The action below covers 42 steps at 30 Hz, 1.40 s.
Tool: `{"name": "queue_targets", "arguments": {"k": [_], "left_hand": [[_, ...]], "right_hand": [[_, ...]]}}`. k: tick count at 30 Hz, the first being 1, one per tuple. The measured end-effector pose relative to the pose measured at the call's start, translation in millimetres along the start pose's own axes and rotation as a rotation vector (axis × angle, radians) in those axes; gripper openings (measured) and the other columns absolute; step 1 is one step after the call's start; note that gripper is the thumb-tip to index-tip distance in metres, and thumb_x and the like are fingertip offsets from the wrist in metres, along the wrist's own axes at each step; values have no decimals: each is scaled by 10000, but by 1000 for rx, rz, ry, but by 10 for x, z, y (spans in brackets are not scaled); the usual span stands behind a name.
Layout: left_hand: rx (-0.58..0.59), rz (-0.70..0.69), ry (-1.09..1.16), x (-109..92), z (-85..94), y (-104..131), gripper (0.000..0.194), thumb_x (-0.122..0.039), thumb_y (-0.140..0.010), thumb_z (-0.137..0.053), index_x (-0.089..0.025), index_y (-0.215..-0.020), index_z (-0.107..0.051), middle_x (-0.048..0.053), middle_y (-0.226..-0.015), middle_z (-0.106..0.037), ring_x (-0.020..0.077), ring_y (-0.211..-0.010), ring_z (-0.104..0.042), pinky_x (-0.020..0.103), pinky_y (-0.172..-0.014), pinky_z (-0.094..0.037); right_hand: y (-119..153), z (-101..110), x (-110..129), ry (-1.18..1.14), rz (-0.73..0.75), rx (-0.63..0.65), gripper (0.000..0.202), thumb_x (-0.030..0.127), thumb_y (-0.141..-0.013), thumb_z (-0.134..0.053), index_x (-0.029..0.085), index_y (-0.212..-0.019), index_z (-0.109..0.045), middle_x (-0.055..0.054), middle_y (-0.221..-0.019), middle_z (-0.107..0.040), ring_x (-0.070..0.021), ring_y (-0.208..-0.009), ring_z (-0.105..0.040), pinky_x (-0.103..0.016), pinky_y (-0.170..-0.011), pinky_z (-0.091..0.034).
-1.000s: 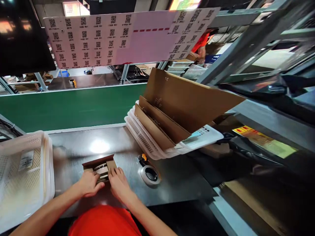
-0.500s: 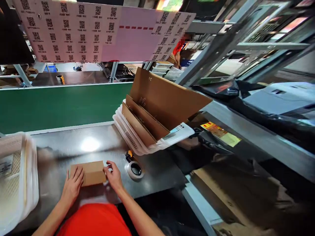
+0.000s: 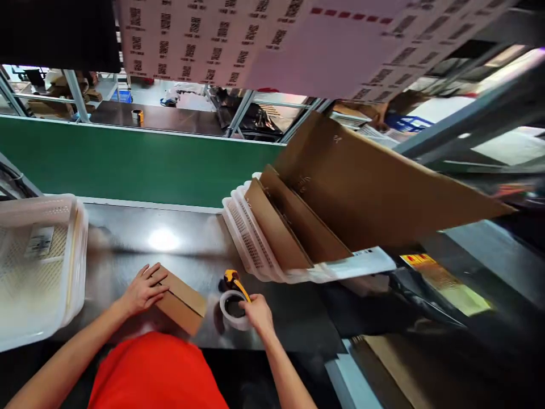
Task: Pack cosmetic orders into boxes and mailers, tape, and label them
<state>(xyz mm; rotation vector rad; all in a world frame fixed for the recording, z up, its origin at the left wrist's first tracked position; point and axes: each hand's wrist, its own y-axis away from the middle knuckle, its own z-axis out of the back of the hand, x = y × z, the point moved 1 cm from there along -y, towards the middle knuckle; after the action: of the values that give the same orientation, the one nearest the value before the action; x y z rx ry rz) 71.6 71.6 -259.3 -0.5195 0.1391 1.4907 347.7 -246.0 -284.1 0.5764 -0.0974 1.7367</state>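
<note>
A small brown cardboard box [image 3: 181, 301] lies at an angle on the metal table, close to the red shirt. On its left end rests my left hand [image 3: 147, 289], fingers spread flat over the top. To the right, my right hand [image 3: 258, 312] is closed round the yellow handle of a tape dispenser [image 3: 235, 307]. The dispenser carries a wide roll of clear tape and is low over the table, to the right of the box; whether it touches the table I cannot tell.
White plastic baskets [image 3: 79, 261] stand at the left. Stacked white baskets [image 3: 247, 238] holding upright cardboard sheets [image 3: 366, 193] are at the right. Behind runs a green panel [image 3: 140, 165]; a sheet of printed codes [image 3: 315, 62] hangs above. Black wrapped items lie far right.
My right hand has left the box and taken hold of the tape dispenser, which was lying on the table. The box has turned, its right end now nearer the body. The view has shifted.
</note>
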Motion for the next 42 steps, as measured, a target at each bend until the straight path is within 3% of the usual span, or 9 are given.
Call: {"name": "queue_targets", "arguments": {"k": [5, 9, 12, 15, 18, 20, 25, 33, 42], "left_hand": [[-44, 56, 153, 52, -113, 52, 336, -251, -999, -583, -314, -1290, -738, 43, -1531, -589, 284, -1599, -239, 575, -1209, -421], [-57, 74, 196, 50, -110, 15, 338, -219, -992, -577, -315, -1261, -758, 33, -1523, -598, 284, -1600, -238, 576, -1217, -413], [-17, 83, 202, -28, -53, 9, 320, -198, -979, -564, -323, -1148, -805, 13, -1514, -607, 311, -1585, -275, 624, -1241, -344], [-193, 287, 277, -188, -1, 12, 314, -244, -995, -516, -290, -1113, -804, 58, -1418, -686, 309, -1469, -478, 642, -1225, -336], [-486, 753, 536, -382, 20, -31, 393, -391, -1025, -447, -193, -1127, -771, 128, -1171, -783, 257, -1118, -717, 455, -1013, -560], [-464, 972, 811, -499, 3, -104, 462, -509, -1000, -468, -158, -1039, -765, 118, -990, -800, 234, -902, -746, 350, -802, -599], [-228, 1096, 1405, -605, -101, -231, 479, -597, -921, -558, -162, -860, -748, 73, -833, -775, 196, -750, -706, 291, -672, -550], [-259, 1082, 788, -400, -22, -261, 331, -364, -900, -596, -154, -715, -773, 23, -664, -726, 160, -647, -631, 258, -602, -418], [-410, 1234, 687, 534, 364, -118, 308, -323, -915, -589, -153, -712, -746, 44, -688, -748, 139, -555, -647, 255, -631, -473]], "right_hand": [[667, 304, 530, -254, 573, -75, 705, 211, -845, -565, 228, -1542, -465, -116, -1347, -640, -266, -1215, -661, -406, -1024, -545], [1125, 274, 995, -153, 1028, -38, 652, 141, -885, -508, 289, -1521, -521, -126, -1365, -570, -258, -1185, -642, -392, -970, -571], [1257, 89, 1144, 29, 1176, -37, 714, 93, -830, -508, 309, -1510, -536, -122, -1326, -603, -257, -1103, -650, -388, -912, -590], [1260, -27, 1117, 139, 1186, -42, 737, 93, -825, -515, 335, -1521, -519, -108, -1366, -608, -271, -1154, -631, -400, -944, -578], [1236, -38, 1061, 140, 1188, -37, 699, 123, -847, -526, 337, -1513, -528, -104, -1382, -606, -283, -1159, -636, -395, -919, -589], [1239, -26, 1052, 133, 1186, -38, 696, 111, -851, -510, 338, -1510, -532, -106, -1382, -605, -288, -1155, -643, -398, -909, -593], [1266, 37, 1111, 172, 1151, 4, 748, 107, -829, -523, 356, -1534, -494, -107, -1427, -585, -300, -1211, -636, -416, -960, -580], [1278, 273, 1249, 288, 1059, 314, 778, 207, -878, -626, 428, -1586, -390, -89, -1235, -654, -247, -993, -719, -335, -841, -608], [1250, 304, 1306, 439, 1031, 331, 747, 226, -909, -567, 411, -1601, -357, -72, -1102, -636, -224, -839, -710, -288, -736, -567]]}}
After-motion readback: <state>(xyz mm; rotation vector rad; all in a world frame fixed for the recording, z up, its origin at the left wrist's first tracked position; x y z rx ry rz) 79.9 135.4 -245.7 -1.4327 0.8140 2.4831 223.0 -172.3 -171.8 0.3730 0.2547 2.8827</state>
